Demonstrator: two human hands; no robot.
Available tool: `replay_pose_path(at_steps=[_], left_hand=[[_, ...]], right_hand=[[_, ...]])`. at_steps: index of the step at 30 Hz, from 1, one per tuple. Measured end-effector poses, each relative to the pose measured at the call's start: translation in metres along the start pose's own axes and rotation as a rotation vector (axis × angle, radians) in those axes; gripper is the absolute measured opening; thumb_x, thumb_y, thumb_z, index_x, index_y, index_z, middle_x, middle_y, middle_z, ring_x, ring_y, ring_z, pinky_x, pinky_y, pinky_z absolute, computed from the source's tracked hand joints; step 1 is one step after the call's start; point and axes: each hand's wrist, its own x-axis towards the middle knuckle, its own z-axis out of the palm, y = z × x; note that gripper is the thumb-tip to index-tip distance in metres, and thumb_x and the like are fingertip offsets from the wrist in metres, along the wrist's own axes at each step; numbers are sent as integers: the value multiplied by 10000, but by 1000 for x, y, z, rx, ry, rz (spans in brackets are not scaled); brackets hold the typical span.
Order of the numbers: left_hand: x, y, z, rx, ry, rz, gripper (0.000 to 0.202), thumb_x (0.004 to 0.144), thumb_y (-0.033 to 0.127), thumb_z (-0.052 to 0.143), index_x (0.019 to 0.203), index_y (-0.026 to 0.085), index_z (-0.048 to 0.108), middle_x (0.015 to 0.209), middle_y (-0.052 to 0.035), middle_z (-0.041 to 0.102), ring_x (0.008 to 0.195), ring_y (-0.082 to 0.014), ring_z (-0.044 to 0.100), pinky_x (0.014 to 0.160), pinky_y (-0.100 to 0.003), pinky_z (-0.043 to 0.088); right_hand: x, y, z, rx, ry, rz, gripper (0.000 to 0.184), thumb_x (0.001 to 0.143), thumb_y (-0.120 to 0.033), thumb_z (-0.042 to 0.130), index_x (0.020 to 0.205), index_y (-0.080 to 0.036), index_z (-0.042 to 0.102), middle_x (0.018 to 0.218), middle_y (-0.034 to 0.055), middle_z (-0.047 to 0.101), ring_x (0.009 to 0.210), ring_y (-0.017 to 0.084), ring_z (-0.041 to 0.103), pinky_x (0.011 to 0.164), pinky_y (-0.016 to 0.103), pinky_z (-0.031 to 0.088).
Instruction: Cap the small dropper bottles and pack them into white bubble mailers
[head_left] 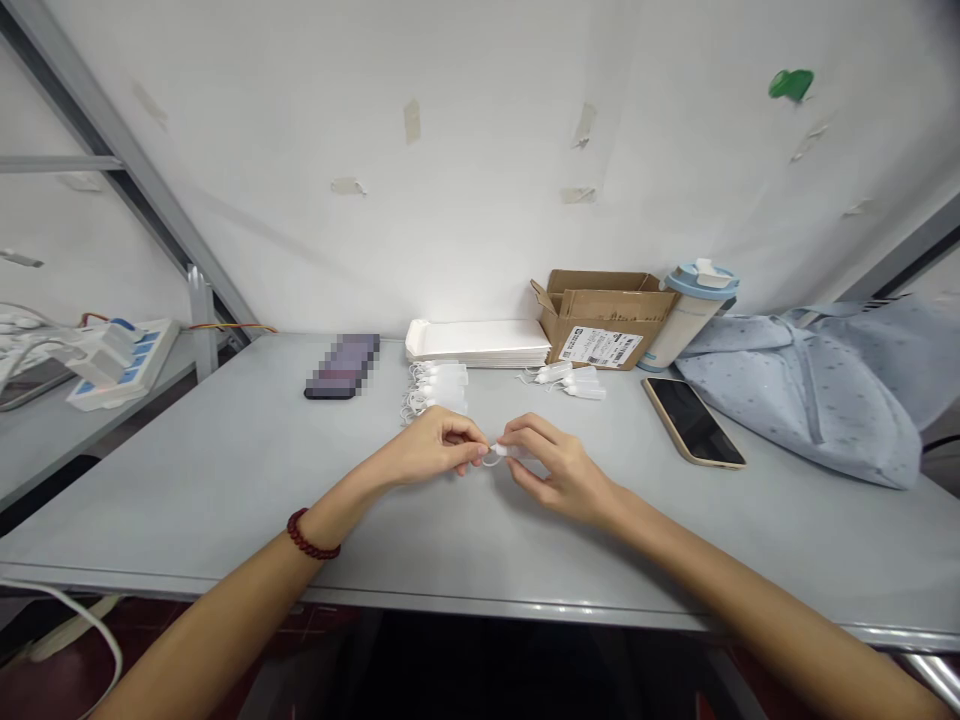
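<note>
My left hand (pixel 435 445) and my right hand (pixel 551 465) meet over the middle of the grey table (pixel 225 470). Both pinch a small white part with a thin loop (pixel 496 455) between their fingertips. A red bead bracelet (pixel 307 537) circles my left wrist. Just beyond my hands lies a pile of similar small white pieces with loops (pixel 436 388), and a few more white pieces (pixel 570 380) lie to its right.
A stack of flat white trays (pixel 480 342) and an open cardboard box (pixel 604 315) stand at the back by the wall. A blue-lidded cup (pixel 694 310), a phone (pixel 694 422), light blue cloth (pixel 810 390), a dark phone (pixel 345 367) and a power strip (pixel 124 360) surround them.
</note>
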Motion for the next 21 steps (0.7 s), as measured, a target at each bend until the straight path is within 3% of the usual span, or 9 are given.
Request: replay_pose_path(at_steps=[10,17,21], left_hand=[[0,0,2,-23,36,4,148,747,237,618,745,125,715,656,-25,642,522,-88,543,521,-197,451],[-2,6,-9,-25,-83,-29,233,737,280,674,919,137,703,684,-13,619,590,-103,553,582,-216,458],[-3,5,-11,7,-76,-13,236,803,341,613,897,142,697,726,-20,621,577,-91,527,554,-207,442]], right_hand=[[0,-1,2,60,-4,46,197,832,-116,495,1010,-177,552,923,85,576,794,156,605,669,288,537],[4,-1,-4,45,15,31,196,836,-116,512,1019,-165,561,927,87,585,813,153,606,689,282,531],[4,-1,-3,39,13,33,195,844,-126,510,1028,-171,560,928,86,585,825,157,604,693,286,527]])
